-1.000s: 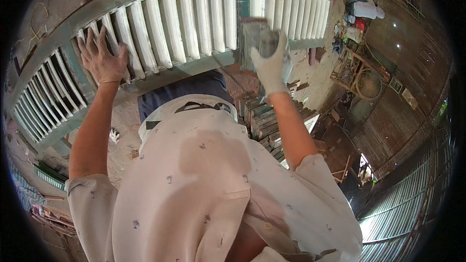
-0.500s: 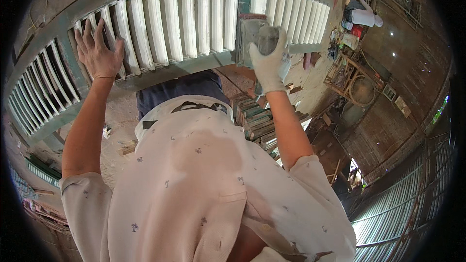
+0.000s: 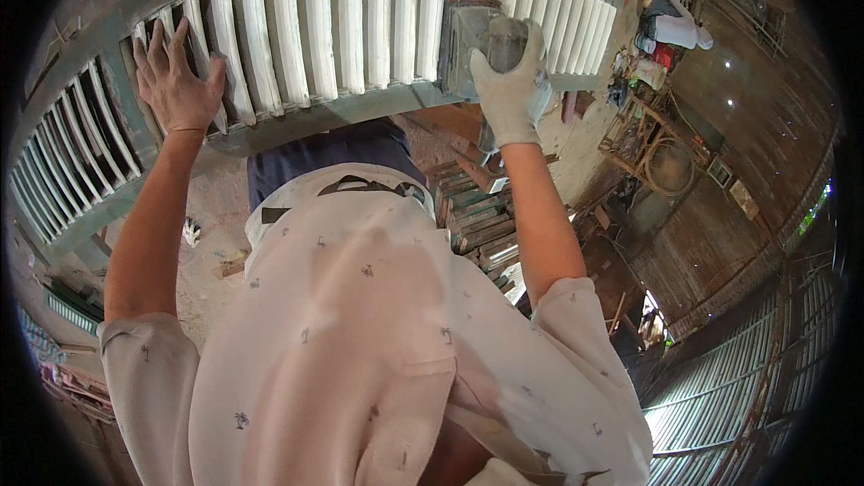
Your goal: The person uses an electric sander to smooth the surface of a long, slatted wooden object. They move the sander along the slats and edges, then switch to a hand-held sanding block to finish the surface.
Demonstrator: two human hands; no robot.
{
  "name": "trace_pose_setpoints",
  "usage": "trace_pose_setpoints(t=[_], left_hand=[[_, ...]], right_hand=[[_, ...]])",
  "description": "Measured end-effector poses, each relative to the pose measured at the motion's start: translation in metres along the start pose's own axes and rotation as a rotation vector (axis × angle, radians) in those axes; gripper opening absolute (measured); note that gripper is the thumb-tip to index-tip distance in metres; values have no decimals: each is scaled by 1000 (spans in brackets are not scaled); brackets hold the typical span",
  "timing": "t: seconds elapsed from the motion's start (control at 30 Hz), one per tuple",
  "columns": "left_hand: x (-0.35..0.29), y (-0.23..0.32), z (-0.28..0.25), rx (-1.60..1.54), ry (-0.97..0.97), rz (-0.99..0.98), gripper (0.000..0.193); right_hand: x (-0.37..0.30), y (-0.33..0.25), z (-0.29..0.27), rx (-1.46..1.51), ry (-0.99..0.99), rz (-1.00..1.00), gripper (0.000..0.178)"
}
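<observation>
A long louvered shutter (image 3: 270, 131) lies across the view, its frame green and its slats bare and pale. Fingers spread, my bare left hand (image 3: 180, 83) rests flat on the slats near the left crosspiece. My right hand (image 3: 506, 94), in a pale glove, is wrapped over the top of a dusty grey power sander (image 3: 457, 47). The sander sits on the green crosspiece between two slatted sections; its underside is hidden.
Below the shutter on the right is a stack of wooden slats (image 3: 477, 220). A person (image 3: 675, 29) in a light top is off to the far right, near a wooden frame with a coiled hoop (image 3: 670, 168). Another green shutter (image 3: 72, 308) is at lower left.
The sander and my right hand have shifted slightly along the crosspiece, toward me relative to the shutter. My left hand stays on the same slats; the whole view has tilted a little.
</observation>
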State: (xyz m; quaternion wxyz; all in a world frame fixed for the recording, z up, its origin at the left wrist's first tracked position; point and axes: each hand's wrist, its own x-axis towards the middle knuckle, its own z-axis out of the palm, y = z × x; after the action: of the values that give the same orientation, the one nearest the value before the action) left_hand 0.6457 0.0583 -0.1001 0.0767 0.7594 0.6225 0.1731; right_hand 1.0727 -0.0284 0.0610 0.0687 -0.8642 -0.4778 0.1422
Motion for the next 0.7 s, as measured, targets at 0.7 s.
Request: trace_pose_setpoints(t=[0.7], left_hand=[[16,101,-5,-323,60,81,71]], right_hand=[[-18,8,-9,-51,114,-122,98]])
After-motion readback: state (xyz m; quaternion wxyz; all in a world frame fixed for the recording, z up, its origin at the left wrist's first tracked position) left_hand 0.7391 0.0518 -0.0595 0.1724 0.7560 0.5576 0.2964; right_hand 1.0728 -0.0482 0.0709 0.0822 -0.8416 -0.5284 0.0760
